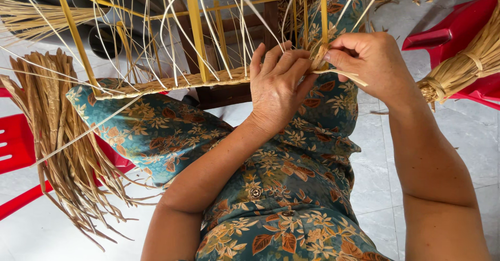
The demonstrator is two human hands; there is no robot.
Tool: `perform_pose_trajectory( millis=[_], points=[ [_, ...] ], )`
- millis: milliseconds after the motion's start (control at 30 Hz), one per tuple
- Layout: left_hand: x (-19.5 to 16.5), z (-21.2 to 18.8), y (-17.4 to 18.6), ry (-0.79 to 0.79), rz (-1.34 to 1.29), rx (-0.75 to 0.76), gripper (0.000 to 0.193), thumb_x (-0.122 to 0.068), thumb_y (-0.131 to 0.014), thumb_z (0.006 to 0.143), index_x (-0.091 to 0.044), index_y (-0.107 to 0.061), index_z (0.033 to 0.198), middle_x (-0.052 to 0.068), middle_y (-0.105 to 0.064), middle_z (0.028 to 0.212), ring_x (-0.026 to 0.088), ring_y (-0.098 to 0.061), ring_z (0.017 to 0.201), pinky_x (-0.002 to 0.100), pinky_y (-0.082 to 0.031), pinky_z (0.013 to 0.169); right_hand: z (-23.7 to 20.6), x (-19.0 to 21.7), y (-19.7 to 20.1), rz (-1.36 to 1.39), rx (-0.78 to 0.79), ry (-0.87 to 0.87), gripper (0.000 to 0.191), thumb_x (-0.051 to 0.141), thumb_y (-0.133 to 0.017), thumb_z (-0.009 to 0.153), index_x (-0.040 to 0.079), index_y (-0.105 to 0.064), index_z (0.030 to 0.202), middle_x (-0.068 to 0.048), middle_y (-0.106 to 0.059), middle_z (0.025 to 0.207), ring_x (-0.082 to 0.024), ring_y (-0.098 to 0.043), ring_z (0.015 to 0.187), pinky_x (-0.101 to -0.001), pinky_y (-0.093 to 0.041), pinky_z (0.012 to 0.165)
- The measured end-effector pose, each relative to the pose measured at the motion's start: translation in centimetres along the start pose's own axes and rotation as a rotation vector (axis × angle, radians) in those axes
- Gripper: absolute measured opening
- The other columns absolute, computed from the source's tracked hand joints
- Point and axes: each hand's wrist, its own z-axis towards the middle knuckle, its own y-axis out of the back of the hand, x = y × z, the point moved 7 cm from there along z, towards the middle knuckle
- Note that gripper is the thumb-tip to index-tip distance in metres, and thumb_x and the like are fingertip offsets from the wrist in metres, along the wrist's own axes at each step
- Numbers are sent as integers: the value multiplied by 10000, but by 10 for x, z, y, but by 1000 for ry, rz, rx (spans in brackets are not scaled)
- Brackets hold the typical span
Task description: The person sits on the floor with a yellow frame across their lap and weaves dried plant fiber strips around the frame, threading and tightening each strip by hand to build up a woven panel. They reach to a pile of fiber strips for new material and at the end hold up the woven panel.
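A yellow metal frame (pixel 197 32) is rested across the lap, its lower edge bound in a woven straw band (pixel 172 83) that runs from the left knee to the hands; pale straw strands (pixel 172 26) are fanned upward through the frame's bars. The left hand (pixel 277 86) is laid against the right end of the band, fingers bent over the weave and pressed closed on it. The right hand (pixel 371 58) is pinched shut on a twisted straw strand (pixel 336 73) — thumb and fingertips are closed around it just beside the left hand's fingertips, at the corner where an upright bar meets the band; a short loose end is seen below the thumb.

A bundle of flat dried leaves (pixel 60 146) is draped over a red plastic stool (pixel 18 151) at the left edge, touching the knee; a tied straw sheaf (pixel 463 68) is laid on a second red stool (pixel 458 32) at the right edge, well apart from the right wrist. Open tiled floor (pixel 463 136) is left between the right forearm and that stool — the frame crowds the room above the hands.
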Motion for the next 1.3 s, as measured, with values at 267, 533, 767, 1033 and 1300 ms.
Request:
perform_pose_trajectory(
  millis=[267,533,767,1033,1300],
  points=[
    [3,12,-10,-14,66,129,223,-235,-842,772,-151,-668,881,-9,-648,910,228,-634,1066,618,-332,1133,1,7,-3,-93,35,-65,127,140,-682,992,35,-753,984,-40,-657,597,-77,-541,485,-265,-398,445],
    [9,11,-19,-40,79,178,278,-243,-830,817,-131,-614,951,20,-652,916,237,-673,1008,599,-357,1131,3,31,-6,-273,137,32,170,183,-641,1006,37,-721,973,-96,-694,677,-165,-693,565,-328,-513,525],
    [14,8,-18,-56,-14,153,352,-243,-815,824,-133,-553,1031,7,-667,922,217,-685,949,559,-377,1124,3,21,-13,-380,96,-16,140,205,-651,986,89,-719,1027,-116,-707,694,-232,-721,602,-380,-545,582],
    [15,9,-14,-60,-21,142,323,-212,-815,840,-139,-537,987,-1,-650,875,212,-688,895,546,-405,1100,-1,23,-17,-571,-65,152,130,228,-695,982,107,-721,1022,-138,-703,776,-369,-680,698,-474,-526,635],
    [11,10,-15,-74,44,119,313,-229,-811,871,-126,-531,966,1,-619,829,207,-669,840,560,-400,1101,4,14,-11,-523,72,98,174,281,-731,939,122,-752,1008,-142,-696,760,-359,-678,685,-459,-531,628]
  ],
)
